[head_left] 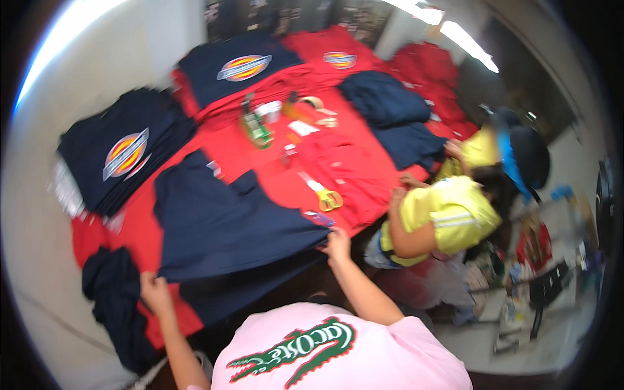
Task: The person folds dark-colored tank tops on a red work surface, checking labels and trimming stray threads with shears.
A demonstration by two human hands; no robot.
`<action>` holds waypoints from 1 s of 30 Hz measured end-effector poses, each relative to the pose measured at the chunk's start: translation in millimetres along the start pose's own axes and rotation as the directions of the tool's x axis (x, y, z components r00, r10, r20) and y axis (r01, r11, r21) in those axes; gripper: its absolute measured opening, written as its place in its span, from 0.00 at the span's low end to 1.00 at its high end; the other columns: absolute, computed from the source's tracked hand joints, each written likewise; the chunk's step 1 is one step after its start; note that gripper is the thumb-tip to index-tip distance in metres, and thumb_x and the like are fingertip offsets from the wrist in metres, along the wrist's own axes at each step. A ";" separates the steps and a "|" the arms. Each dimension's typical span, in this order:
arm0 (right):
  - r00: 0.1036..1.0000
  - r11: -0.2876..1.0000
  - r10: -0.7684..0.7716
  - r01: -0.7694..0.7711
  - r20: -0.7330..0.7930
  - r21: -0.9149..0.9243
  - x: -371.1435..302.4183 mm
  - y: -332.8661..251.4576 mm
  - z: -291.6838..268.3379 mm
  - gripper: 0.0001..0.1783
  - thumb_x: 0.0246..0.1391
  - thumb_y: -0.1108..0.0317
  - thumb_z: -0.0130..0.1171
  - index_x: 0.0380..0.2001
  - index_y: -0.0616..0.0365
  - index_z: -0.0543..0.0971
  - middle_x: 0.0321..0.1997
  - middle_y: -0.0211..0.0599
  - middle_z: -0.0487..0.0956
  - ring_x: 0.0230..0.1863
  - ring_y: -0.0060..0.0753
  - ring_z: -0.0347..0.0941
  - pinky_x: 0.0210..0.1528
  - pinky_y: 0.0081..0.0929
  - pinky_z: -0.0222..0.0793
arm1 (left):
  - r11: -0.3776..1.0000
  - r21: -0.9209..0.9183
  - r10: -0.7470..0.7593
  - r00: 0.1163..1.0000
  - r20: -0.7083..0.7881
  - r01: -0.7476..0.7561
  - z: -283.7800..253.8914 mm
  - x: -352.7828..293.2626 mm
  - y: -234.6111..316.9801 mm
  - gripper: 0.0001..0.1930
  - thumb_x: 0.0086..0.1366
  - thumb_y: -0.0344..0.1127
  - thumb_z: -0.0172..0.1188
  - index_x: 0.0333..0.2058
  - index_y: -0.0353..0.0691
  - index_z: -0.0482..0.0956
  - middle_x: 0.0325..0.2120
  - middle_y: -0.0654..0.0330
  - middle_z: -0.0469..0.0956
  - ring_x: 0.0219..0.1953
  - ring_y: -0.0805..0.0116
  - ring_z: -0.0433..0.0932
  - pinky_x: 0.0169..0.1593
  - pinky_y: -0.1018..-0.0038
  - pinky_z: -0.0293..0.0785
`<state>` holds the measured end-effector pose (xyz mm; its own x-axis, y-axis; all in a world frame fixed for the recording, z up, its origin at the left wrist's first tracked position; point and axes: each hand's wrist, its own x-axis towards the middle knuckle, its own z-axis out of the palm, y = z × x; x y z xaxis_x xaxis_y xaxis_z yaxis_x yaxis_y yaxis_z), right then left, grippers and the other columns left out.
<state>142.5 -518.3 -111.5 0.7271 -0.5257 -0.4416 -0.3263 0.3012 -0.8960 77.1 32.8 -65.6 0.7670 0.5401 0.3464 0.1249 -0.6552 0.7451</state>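
A dark navy garment, apparently a T-shirt [218, 221], is spread over the red-covered table with its lower edge toward me. My left hand [156, 294] pinches that edge at its left corner. Farther right, my right hand [337, 247] grips the opposite corner, so the cloth is stretched between both hands and partly hangs past the table edge. A small tag [214, 169] shows at its far end. Scissors with yellow handles [328, 199] lie to the right of the garment, beyond my right hand, on red cloth.
Stacks of navy shirts [91, 146] and red shirts [364, 68] line the far side. A green tape dispenser [255, 129] sits mid-table. Navy clothes [110, 286] hang off the left edge. Two people in yellow [455, 208] work close on my right, one wearing a dark cap.
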 end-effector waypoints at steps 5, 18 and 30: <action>0.958 0.960 0.271 -0.277 0.098 0.050 -8.4 5.0 0.2 0.34 0.71 0.42 0.58 0.62 0.61 0.72 0.63 0.57 0.76 0.61 0.67 0.78 0.53 0.62 0.84 | 0.952 0.283 -0.172 0.969 0.176 0.117 7.9 -100.7 -1.5 0.22 0.58 0.42 0.81 0.31 0.37 0.74 0.24 0.48 0.79 0.29 0.44 0.82 0.35 0.53 0.74; 0.936 0.944 0.167 -0.061 0.310 -0.323 -32.4 18.3 9.9 0.16 0.68 0.61 0.68 0.48 0.65 0.81 0.44 0.40 0.86 0.41 0.37 0.88 0.34 0.32 0.82 | 0.922 0.140 0.297 0.889 0.349 -0.362 35.9 -83.5 32.6 0.10 0.63 0.26 0.68 0.44 0.39 0.85 0.51 0.53 0.82 0.55 0.51 0.81 0.63 0.56 0.75; 0.736 0.733 -0.637 0.671 0.230 -0.116 16.3 -219.8 65.6 0.12 0.62 0.78 0.65 0.48 0.57 0.78 0.44 0.34 0.80 0.43 0.28 0.77 0.45 0.26 0.77 | 0.872 -0.071 0.466 0.866 -0.181 -0.484 -98.4 130.1 203.5 0.09 0.69 0.23 0.63 0.28 0.32 0.74 0.27 0.55 0.81 0.27 0.68 0.78 0.34 0.70 0.74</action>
<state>265.8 -540.9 81.3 0.8816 -0.3960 0.2568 0.1785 -0.2240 -0.9581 140.4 21.6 187.2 0.6087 0.2584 0.7502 -0.3068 -0.7953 0.5228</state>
